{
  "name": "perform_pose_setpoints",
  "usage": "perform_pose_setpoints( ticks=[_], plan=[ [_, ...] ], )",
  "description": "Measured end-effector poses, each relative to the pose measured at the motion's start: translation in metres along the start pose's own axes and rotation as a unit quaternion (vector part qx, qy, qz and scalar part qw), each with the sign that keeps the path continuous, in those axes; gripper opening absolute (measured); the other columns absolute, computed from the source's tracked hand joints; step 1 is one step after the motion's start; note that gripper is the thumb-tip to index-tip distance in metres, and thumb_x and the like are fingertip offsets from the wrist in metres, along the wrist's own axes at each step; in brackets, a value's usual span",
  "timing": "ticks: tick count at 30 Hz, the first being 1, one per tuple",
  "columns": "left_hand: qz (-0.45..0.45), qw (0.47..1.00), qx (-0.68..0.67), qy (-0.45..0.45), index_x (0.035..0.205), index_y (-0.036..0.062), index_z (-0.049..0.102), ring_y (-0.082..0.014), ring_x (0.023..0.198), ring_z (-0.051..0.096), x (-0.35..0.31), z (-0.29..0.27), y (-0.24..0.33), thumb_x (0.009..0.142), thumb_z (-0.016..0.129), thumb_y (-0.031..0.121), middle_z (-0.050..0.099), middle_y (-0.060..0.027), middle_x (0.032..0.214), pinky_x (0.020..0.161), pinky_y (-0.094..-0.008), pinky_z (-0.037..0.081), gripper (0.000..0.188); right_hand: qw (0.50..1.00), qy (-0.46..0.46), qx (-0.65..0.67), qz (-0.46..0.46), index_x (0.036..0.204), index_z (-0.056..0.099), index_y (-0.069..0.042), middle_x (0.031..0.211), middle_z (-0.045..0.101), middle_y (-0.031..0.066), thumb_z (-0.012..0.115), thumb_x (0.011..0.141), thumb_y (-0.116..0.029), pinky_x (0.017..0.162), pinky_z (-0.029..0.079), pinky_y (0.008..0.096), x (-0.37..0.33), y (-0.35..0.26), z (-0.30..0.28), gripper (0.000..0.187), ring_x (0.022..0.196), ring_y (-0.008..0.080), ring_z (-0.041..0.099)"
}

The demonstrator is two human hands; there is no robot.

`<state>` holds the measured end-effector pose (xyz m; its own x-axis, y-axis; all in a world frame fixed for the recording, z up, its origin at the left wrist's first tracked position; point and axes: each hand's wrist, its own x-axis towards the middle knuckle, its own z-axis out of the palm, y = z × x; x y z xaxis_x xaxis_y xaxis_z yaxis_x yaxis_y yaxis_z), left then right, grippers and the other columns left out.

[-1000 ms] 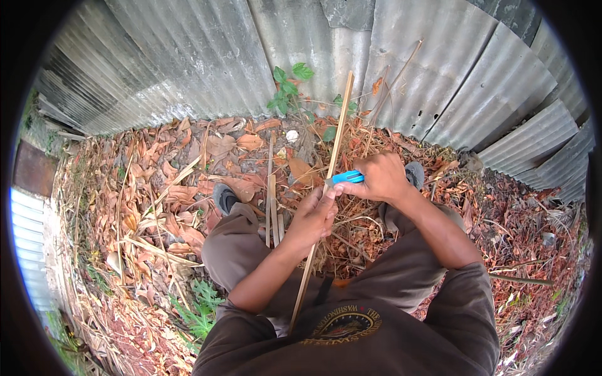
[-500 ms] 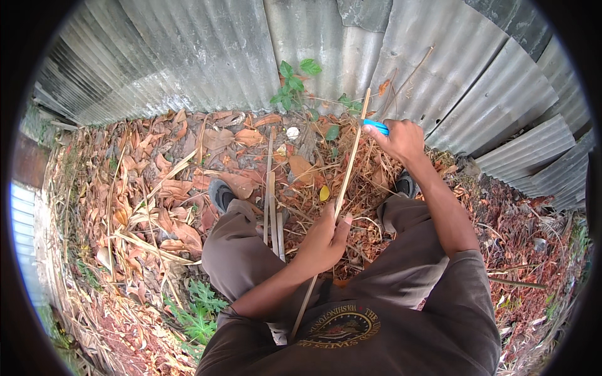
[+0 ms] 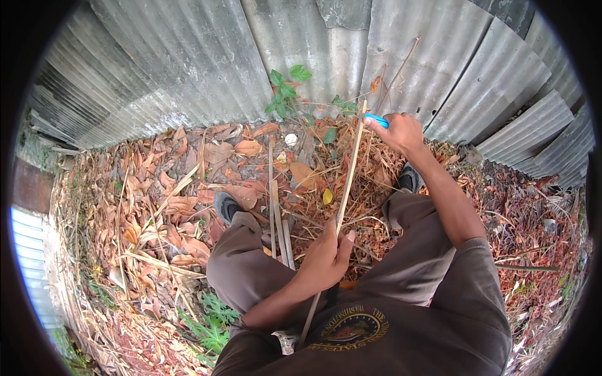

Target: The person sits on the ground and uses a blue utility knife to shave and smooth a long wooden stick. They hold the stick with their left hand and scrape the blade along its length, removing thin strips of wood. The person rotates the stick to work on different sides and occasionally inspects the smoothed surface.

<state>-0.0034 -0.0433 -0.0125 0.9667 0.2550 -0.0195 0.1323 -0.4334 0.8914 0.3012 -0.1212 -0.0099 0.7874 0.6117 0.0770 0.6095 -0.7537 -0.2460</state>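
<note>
My left hand (image 3: 323,254) is closed around a long, thin, pale wooden strip (image 3: 352,166) at about its middle. The strip slants from my lap up and away, its far end pointing toward the metal fence. My right hand (image 3: 405,134) grips a blue-handled tool (image 3: 380,121), thumb along its near side. The tool's front end meets the strip just below the far tip; its working edge is too small to make out. Between my feet, left of the held strip, several similar flat strips (image 3: 276,213) lie on the ground.
A corrugated metal fence (image 3: 188,69) runs across the far side, with a green leafy plant (image 3: 285,93) at its foot. Dry brown leaves (image 3: 182,207) cover the ground at left, shredded dry stalks at right. My shoes (image 3: 227,205) stand either side of the strips.
The tool in my right hand now sits nearer the strip's far tip than before. My left hand keeps its hold on the strip. The whole view has shifted slightly.
</note>
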Motion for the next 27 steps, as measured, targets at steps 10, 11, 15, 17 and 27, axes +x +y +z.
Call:
perform_pose_setpoints(
  ticks=[10,11,15,17,27],
  plan=[
    [-0.064,0.997,0.035,0.000,0.129,-0.0162,0.029,-0.0395,0.062,0.058,-0.013,0.000,0.016,0.095,0.051,0.016,0.057,-0.0195,0.070,0.058,-0.0471,0.044,0.052,0.998,0.017,0.039,-0.037,0.064,0.069,-0.005,0.049,0.055,0.0162,0.045,0.078,-0.079,0.056,0.049,0.0478,-0.024,-0.015,0.009,0.079,0.054,0.0355,0.061],
    [-0.050,0.997,0.053,0.015,0.131,-0.0092,0.033,-0.0320,0.065,0.059,-0.022,0.007,0.021,0.096,0.052,0.021,0.056,-0.0179,0.074,0.062,-0.0428,0.045,0.050,1.000,0.019,0.024,-0.006,0.068,0.070,-0.006,0.053,0.058,0.0164,0.041,0.077,-0.083,0.058,0.050,0.0480,-0.004,0.005,0.005,0.083,0.058,0.0349,0.064],
    [-0.028,0.999,-0.005,0.034,0.130,-0.0058,0.038,-0.0344,0.066,0.059,-0.031,0.013,0.026,0.096,0.052,0.022,0.056,-0.0189,0.075,0.064,-0.0433,0.046,0.046,0.999,-0.034,0.024,-0.020,0.073,0.072,-0.007,0.056,0.061,0.0164,0.036,0.076,-0.085,0.059,0.051,0.0474,-0.014,0.002,-0.011,0.086,0.062,0.0345,0.066],
    [-0.057,0.997,0.007,0.049,0.130,-0.0060,0.037,-0.0327,0.065,0.059,-0.026,0.007,0.024,0.096,0.053,0.021,0.056,-0.0174,0.073,0.062,-0.0417,0.046,0.046,0.991,-0.022,0.041,-0.123,0.075,0.073,-0.008,0.054,0.060,0.0156,0.037,0.076,-0.085,0.058,0.051,0.0473,-0.054,-0.022,0.008,0.085,0.060,0.0345,0.065],
    [-0.021,0.999,0.008,0.045,0.130,-0.0026,0.041,-0.0170,0.060,0.052,-0.044,0.022,0.037,0.098,0.050,0.016,0.049,-0.0087,0.067,0.058,-0.0308,0.042,0.038,0.994,0.061,0.078,0.052,0.069,0.070,-0.002,0.060,0.063,0.0180,0.036,0.075,-0.087,0.063,0.051,0.0468,0.000,0.035,-0.019,0.092,0.067,0.0337,0.067]
  ],
)
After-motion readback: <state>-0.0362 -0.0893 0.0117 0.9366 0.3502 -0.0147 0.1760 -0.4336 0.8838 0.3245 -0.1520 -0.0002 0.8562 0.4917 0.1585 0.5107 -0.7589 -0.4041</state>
